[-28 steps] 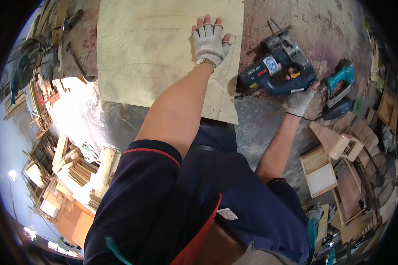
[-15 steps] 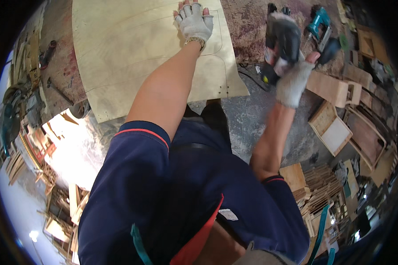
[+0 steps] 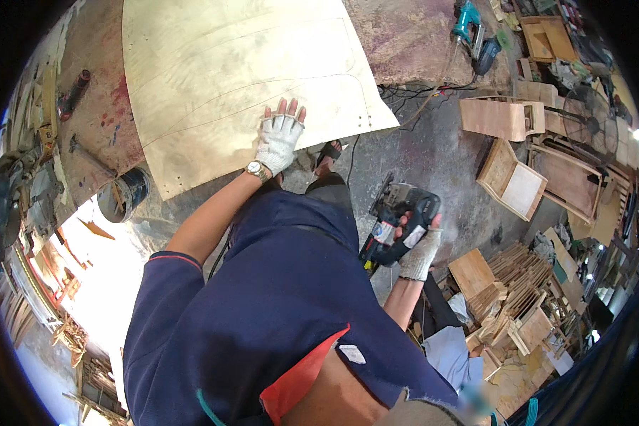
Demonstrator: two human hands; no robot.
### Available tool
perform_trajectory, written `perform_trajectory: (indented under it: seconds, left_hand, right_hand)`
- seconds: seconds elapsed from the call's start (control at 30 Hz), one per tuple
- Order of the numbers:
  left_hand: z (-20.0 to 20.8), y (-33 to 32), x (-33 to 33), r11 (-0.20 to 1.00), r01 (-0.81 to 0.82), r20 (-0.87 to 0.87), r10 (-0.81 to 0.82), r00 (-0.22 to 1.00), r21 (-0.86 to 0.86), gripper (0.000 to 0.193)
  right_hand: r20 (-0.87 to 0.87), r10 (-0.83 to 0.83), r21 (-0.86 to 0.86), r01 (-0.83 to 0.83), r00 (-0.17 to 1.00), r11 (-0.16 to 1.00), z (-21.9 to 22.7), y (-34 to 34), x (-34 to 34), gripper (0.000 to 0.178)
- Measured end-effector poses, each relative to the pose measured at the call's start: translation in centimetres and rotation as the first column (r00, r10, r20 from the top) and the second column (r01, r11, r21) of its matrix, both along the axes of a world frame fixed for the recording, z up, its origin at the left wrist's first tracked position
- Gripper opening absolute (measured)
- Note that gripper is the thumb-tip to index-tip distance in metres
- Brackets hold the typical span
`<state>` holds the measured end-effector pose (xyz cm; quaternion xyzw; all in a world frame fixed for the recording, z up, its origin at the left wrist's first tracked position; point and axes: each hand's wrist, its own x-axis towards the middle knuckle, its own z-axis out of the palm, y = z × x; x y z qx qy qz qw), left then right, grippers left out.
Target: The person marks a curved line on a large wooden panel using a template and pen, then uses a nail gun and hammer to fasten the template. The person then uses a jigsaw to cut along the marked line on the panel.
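Note:
A large pale plywood sheet [image 3: 213,78] with curved pencil lines lies over the workbench, its near edge toward me. My left hand [image 3: 280,142], in a white fingerless glove with a watch at the wrist, rests on that near edge with fingers stretched out. In my right hand [image 3: 420,255], gloved the same way, is a black jigsaw [image 3: 422,206]. I hold it by the handle beside my right hip, apart from the sheet; its blade cannot be made out.
A teal power tool [image 3: 466,21] lies at the bench's far right, above loose cables [image 3: 405,92]. Wooden box frames [image 3: 504,117] and stacked wood strips [image 3: 522,273] fill the right. A hammer [image 3: 92,157] and a bucket [image 3: 123,195] are at left. Another person [image 3: 451,355] is low right.
My left hand has come back from the far part of the sheet to its near edge. My right hand has brought the jigsaw down from beside the bench toward my hip.

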<state>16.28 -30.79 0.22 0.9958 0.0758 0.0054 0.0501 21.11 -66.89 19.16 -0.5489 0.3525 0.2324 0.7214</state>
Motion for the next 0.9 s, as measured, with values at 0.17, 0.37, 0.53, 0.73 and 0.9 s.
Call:
perform_trajectory:
  seconds: [0.17,0.37,0.53,0.73,0.9]
  left_hand:
    - [-2.4,-0.6,-0.5,0.996,-0.029,0.067,0.022,0.997,0.090,0.069]
    - [0.8,-0.2,-3.7,0.994,0.035,-0.191,-0.015,0.981,0.100,0.070]
    - [-5.6,2.7,-10.7,0.984,0.071,0.175,-0.100,0.980,0.165,0.059]
    - [-4.5,2.5,-10.2,0.984,0.090,0.144,-0.113,0.983,0.156,0.058]
    - [-0.2,2.2,-9.7,0.997,0.080,-0.060,-0.081,0.995,-0.016,0.084]
  right_hand:
    - [0.055,0.103,0.050,-0.105,0.993,0.993,0.0,-0.2,-2.4,0.071]
    - [0.023,0.114,0.209,-0.116,0.993,0.971,-0.6,-1.2,-2.8,0.073]
    - [0.097,0.284,0.127,-0.295,0.954,0.947,-0.2,-0.3,-2.4,0.070]
    - [0.106,0.319,0.070,-0.327,0.942,0.942,0.4,-0.1,-3.3,0.067]
    - [0.052,0.506,-0.427,-0.439,0.861,0.790,2.0,2.1,-4.3,0.056]
